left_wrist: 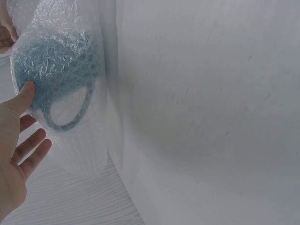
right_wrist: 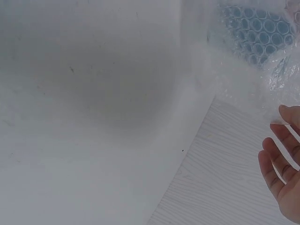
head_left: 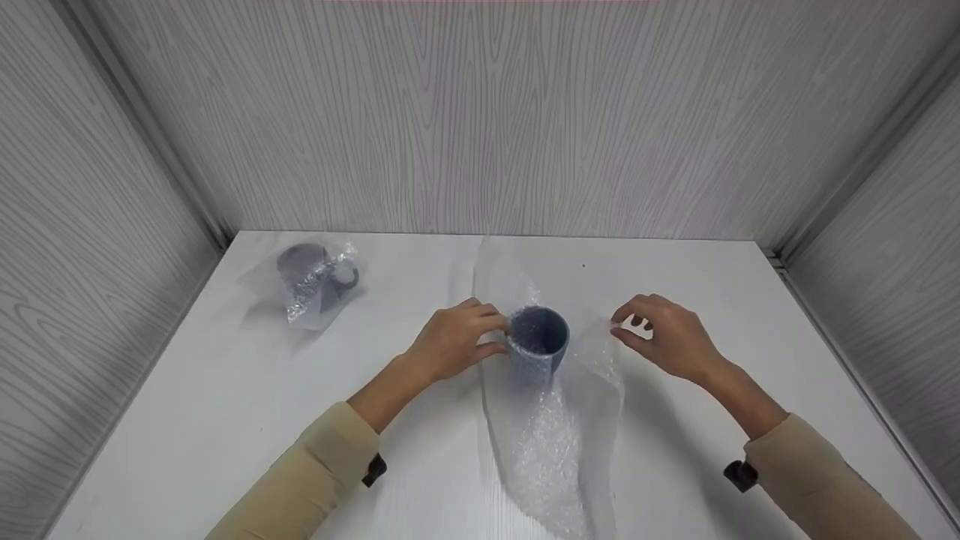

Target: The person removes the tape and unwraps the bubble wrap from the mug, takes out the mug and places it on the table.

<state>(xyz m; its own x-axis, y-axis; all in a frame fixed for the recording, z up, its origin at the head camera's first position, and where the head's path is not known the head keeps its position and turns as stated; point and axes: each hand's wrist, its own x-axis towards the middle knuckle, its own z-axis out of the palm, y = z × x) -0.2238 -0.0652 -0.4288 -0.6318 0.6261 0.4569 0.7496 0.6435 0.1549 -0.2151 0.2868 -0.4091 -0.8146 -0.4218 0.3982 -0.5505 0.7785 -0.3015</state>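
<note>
A blue-grey mug (head_left: 538, 331) stands upright near the middle of the table, partly covered by a clear sheet of bubble wrap (head_left: 551, 457). My left hand (head_left: 457, 341) holds the mug's left side through the wrap. In the left wrist view, the thumb of that left hand (left_wrist: 16, 145) presses the wrap over the mug (left_wrist: 56, 65), whose looped handle shows through. To the right of the mug, my right hand (head_left: 667, 337) pinches an edge of the wrap between thumb and index finger. The right wrist view shows this right hand (right_wrist: 286, 164) with its other fingers loosely spread.
A second mug (head_left: 304, 262), bundled in bubble wrap, rests at the table's back left. Grey wood-patterned panels (head_left: 420, 112) enclose the white table (head_left: 225, 420) at the back and both sides.
</note>
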